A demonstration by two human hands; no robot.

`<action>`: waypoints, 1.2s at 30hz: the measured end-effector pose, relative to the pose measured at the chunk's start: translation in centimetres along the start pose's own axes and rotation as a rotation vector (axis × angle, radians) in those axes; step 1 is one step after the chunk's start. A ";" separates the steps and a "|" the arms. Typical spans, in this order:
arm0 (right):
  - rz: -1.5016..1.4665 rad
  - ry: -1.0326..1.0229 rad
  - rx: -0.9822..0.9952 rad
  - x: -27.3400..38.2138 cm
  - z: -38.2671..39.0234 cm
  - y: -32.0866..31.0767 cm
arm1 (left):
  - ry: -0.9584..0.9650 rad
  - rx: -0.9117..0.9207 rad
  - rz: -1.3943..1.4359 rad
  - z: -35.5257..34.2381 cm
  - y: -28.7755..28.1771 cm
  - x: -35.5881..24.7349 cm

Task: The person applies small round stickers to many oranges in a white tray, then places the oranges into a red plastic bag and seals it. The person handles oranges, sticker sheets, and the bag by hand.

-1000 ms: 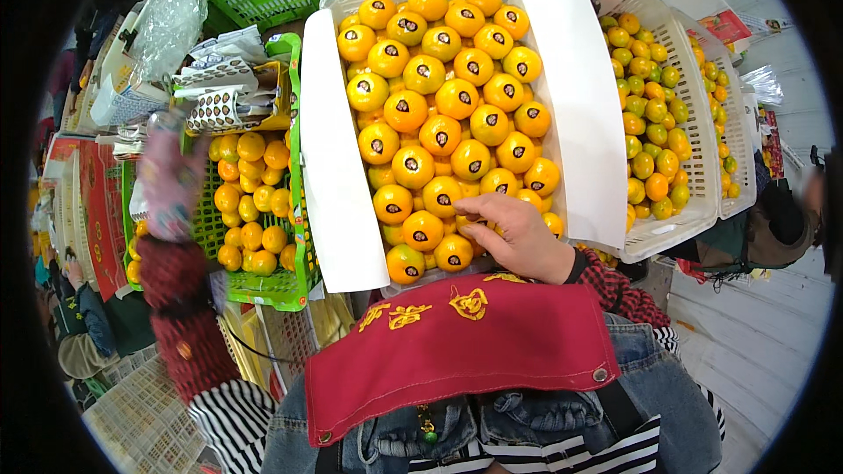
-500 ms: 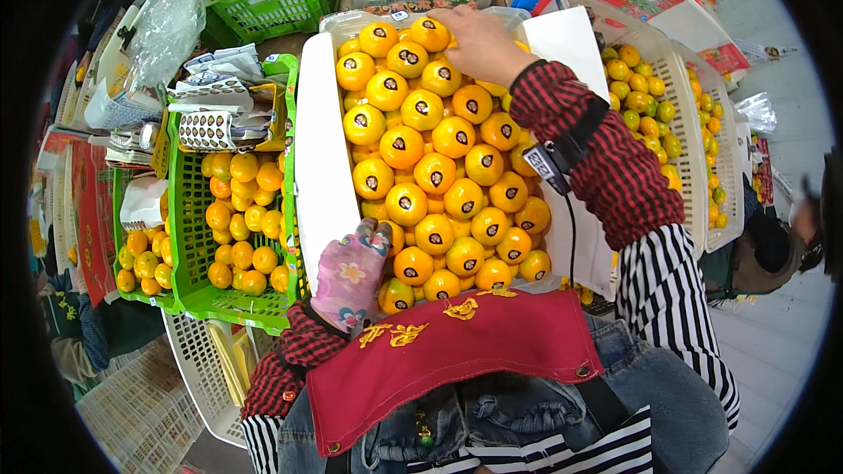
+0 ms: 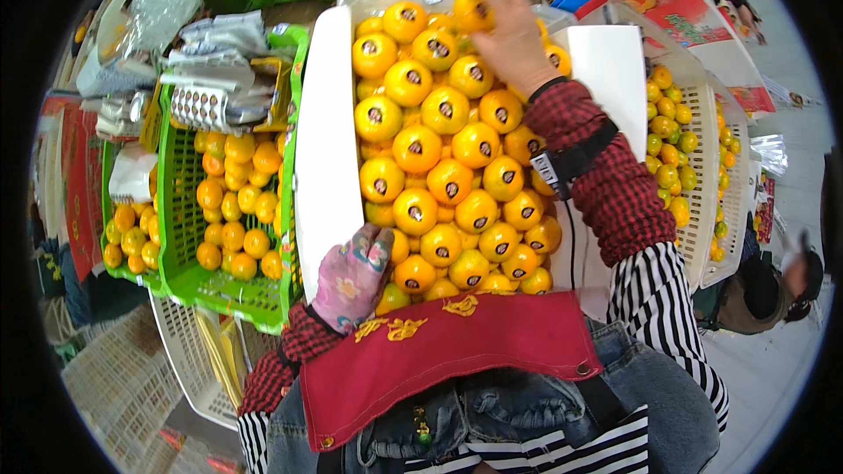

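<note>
now orange (image 3: 471, 11) against left side of right grip (image 3: 514, 46), pinched there; left grip (image 3: 349, 281): cannot tell whether grasping.

Two hands (image 3: 512, 48), dozens of oranges (image 3: 444, 110)

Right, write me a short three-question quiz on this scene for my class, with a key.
1. True or false: the left hand wears a flowered glove.
2. Which hand touches an orange at the far end of the middle pile?
3. Fill in: the sticker sheets are above a basket coloured ____.

Key:
1. True.
2. The right hand.
3. Green.
</note>
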State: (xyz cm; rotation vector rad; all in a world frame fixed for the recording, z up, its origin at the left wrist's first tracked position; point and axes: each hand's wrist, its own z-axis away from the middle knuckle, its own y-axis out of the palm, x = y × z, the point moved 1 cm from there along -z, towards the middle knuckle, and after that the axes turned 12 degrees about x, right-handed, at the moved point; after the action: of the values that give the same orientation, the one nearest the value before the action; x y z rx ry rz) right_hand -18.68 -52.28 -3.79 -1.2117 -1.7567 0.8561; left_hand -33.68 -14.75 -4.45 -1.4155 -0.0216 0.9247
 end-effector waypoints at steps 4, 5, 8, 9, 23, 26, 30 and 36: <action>-0.497 0.135 0.030 1.7 2.0 -2.0 | 0.056 -0.169 0.132 0.2 0.3 0.5; -0.658 0.151 0.088 2.6 2.9 -2.8 | 0.070 -0.203 0.147 0.2 0.4 0.5; -1.107 0.120 0.220 5.4 5.9 -6.6 | 0.001 -0.231 0.364 0.6 0.3 0.7; -0.957 0.236 0.307 6.9 7.4 -7.4 | -0.042 -0.261 0.459 0.7 0.3 0.8; -0.347 -0.308 0.513 21.7 15.8 -2.0 | -0.364 -0.391 0.697 6.8 -1.0 2.9; -0.312 -0.300 0.550 22.3 15.4 -2.1 | -0.364 -0.396 0.728 7.1 -0.9 2.7; -0.102 -0.291 0.609 23.0 14.6 -1.7 | -0.371 -0.400 0.648 7.2 -1.2 3.0; 0.019 -0.389 0.610 23.7 15.1 -1.1 | -0.309 -0.424 0.611 6.7 -1.1 2.9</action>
State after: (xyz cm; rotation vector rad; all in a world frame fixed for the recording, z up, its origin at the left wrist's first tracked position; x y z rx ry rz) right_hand -37.50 -31.35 -3.69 -0.6855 -1.5853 1.5791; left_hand -34.67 -7.55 -3.50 -1.6887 -0.0170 1.7178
